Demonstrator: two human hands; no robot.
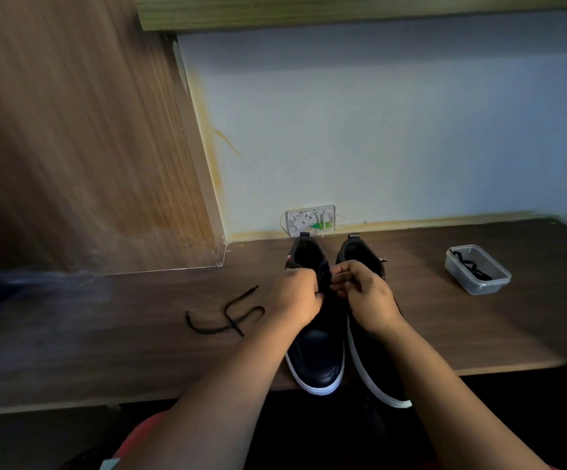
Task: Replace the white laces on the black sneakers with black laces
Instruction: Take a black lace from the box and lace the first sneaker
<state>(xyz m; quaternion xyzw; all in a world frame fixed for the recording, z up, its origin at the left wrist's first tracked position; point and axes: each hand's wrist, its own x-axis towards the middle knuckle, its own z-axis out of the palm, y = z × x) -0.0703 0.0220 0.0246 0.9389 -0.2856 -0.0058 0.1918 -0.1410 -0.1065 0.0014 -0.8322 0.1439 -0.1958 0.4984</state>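
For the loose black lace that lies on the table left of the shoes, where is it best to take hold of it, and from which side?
Probably pinch the loose black lace at its far tip, which points up and right toward the left hand. That end lies straight and apart from the crossing loops, so coming from above and the right should lift it without tangling.

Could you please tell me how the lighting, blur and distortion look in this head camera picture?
Head view: dim overall, the wall brightest; the wooden panel at left is smeared with blur; the desk edge bows from the wide lens; both hands and the sneakers are fairly sharp, though the black laces vanish against them.
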